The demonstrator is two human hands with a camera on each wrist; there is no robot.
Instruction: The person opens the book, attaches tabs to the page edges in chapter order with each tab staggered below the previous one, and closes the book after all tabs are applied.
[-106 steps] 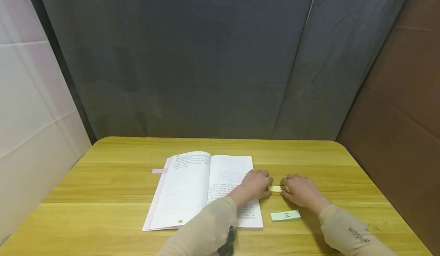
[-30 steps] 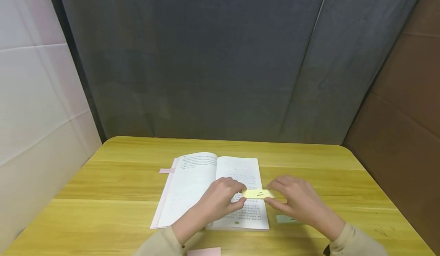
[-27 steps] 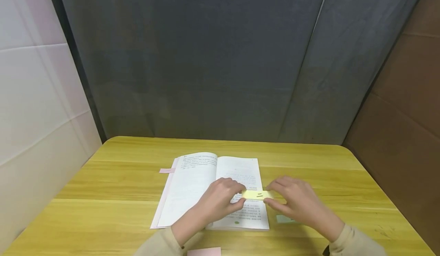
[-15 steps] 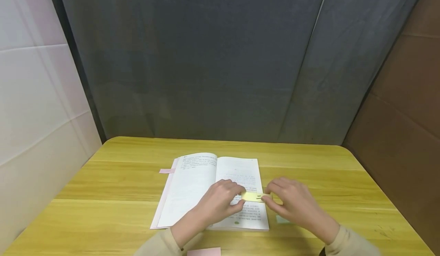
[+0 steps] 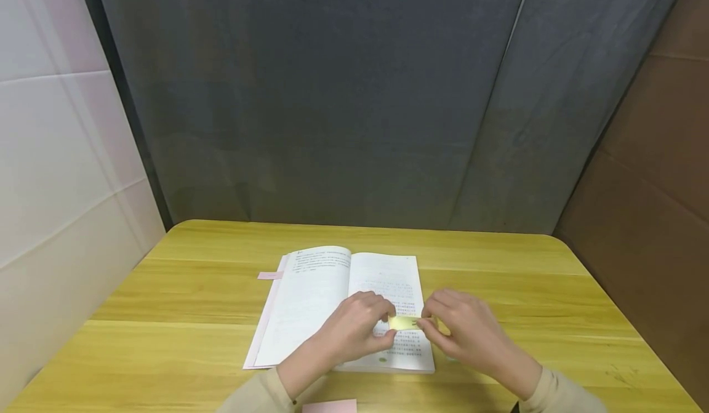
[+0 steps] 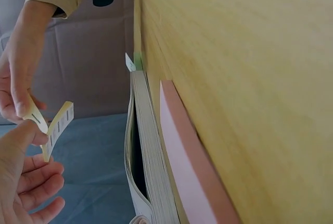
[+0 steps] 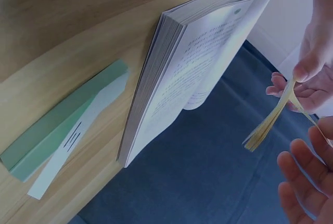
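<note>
A small pad of yellow sticky notes (image 5: 403,322) is held above the right page of an open book (image 5: 301,314). My left hand (image 5: 354,324) pinches the pad's left end between thumb and finger. My right hand (image 5: 465,328) pinches the top strip, which bears dark marks. In the left wrist view this strip bends away from the pad (image 6: 62,122), both meeting at the left thumb. The right wrist view has the pad (image 7: 264,126) hanging from the left fingers, its thin strip stretching toward the right hand (image 7: 307,182).
A pink tab (image 5: 270,276) sticks out of the book's left edge. Near the table's front lies a pink note pad (image 5: 329,406). Right of the book lies a green note pad (image 7: 62,117), its marked top strip partly lifted; the right hand mostly hides it in the head view.
Over 3.5 seconds the yellow pad went from beside the book to above its right page. In the last second my right hand moved left and slightly nearer, bending the strip; my left hand barely moved.
</note>
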